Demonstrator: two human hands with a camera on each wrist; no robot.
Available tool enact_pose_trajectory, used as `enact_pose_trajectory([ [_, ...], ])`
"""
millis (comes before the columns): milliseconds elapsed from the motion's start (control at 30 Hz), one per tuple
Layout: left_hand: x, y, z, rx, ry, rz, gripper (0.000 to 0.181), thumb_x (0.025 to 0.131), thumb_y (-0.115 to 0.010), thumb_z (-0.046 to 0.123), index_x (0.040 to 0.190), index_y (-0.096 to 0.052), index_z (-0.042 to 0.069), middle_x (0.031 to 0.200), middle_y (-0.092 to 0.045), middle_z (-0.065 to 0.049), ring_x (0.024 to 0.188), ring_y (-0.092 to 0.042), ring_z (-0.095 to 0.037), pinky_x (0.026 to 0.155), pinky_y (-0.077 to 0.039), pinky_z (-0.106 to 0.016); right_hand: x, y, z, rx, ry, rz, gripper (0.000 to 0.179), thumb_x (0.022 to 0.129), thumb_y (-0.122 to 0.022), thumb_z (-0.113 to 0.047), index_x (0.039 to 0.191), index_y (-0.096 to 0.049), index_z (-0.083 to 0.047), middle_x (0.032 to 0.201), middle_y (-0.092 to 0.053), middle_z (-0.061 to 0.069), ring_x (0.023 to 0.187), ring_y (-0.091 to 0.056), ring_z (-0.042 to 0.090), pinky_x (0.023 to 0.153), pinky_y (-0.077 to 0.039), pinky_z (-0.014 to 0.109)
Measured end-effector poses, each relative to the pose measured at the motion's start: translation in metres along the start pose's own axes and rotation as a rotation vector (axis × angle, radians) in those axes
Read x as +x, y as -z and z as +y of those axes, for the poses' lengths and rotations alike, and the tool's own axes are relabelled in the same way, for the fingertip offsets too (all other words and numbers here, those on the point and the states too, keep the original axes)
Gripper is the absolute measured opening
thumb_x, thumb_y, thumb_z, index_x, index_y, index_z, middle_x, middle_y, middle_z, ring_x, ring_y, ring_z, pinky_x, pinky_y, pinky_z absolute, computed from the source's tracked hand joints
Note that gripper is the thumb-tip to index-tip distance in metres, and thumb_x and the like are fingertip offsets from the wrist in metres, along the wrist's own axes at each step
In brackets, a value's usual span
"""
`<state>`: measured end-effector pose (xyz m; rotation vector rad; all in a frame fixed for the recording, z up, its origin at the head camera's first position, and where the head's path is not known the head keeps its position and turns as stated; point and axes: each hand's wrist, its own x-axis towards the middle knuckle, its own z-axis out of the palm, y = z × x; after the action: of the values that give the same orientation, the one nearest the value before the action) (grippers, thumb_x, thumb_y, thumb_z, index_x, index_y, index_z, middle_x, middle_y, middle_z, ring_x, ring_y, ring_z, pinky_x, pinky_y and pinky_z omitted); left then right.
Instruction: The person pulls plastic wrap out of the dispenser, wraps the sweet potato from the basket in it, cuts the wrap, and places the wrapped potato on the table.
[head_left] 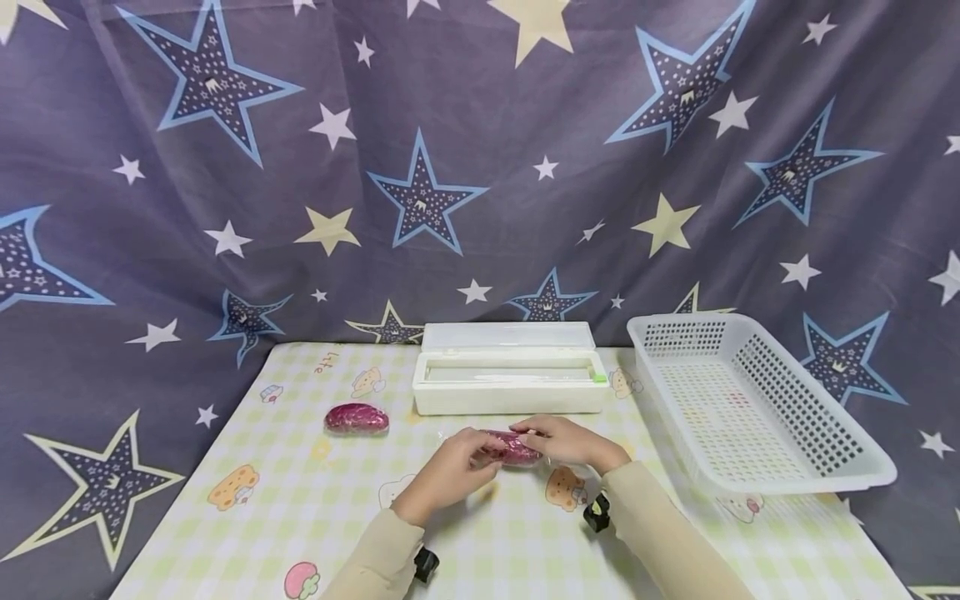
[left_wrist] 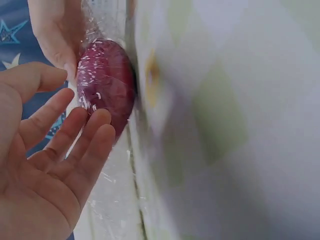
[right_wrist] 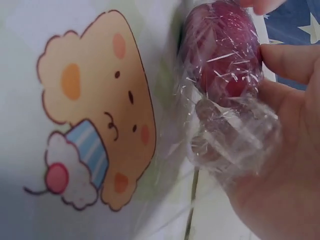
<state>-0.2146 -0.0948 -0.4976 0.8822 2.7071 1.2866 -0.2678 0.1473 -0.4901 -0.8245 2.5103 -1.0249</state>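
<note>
A purple-red sweet potato (head_left: 513,448), wrapped in cling film, lies between my two hands on the table. At its left end is my left hand (left_wrist: 55,145), its fingers loosely bent and fingertips right at the film; the thumb stands apart. My right hand (right_wrist: 285,130) holds the other end, thumb against the potato and fingertips behind a loose, crumpled flap of film (right_wrist: 240,135). In the head view the left hand (head_left: 455,468) and right hand (head_left: 564,440) partly cover the potato. Another film-wrapped sweet potato (head_left: 356,418) lies to the left.
Just behind the hands stands a white cling film dispenser (head_left: 510,400), lid raised, with a green slider (head_left: 599,378) at its right. A white plastic basket (head_left: 780,483) sits at the right. The checked tablecloth (head_left: 247,550) has cartoon prints; a starry curtain (head_left: 480,275) hangs behind.
</note>
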Motion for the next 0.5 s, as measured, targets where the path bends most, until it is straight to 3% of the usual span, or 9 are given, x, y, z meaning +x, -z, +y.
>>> enact_pose_trajectory([
  [167, -0.0016, -0.0006, -0.0033, 0.001, 0.018, -0.009, 0.026, 0.093, -0.07, 0.012, 0.118, -0.068, 0.004, 0.107, -0.065, -0.008, 0.094, -0.066, -0.021, 0.084, -0.057, -0.032, 0.0019, -0.0008, 0.002, 0.075, 0.045, 0.022, 0.034, 0.105, -0.048, -0.014, 0.138, -0.059, -0.011, 0.129, -0.063, 0.008, 0.117, -0.059, 0.027, 0.099, -0.047, 0.047],
  [500, -0.0047, -0.0014, -0.0057, -0.052, 0.091, -0.04, 0.037, 0.094, -0.069, 0.018, 0.127, -0.06, 0.004, 0.113, -0.061, -0.013, 0.096, -0.067, -0.023, 0.083, -0.056, -0.035, 0.0008, 0.0002, 0.0054, 0.102, 0.043, 0.017, 0.031, 0.103, -0.053, -0.013, 0.131, -0.065, -0.011, 0.122, -0.068, 0.003, 0.111, -0.061, 0.023, 0.094, -0.049, 0.042],
])
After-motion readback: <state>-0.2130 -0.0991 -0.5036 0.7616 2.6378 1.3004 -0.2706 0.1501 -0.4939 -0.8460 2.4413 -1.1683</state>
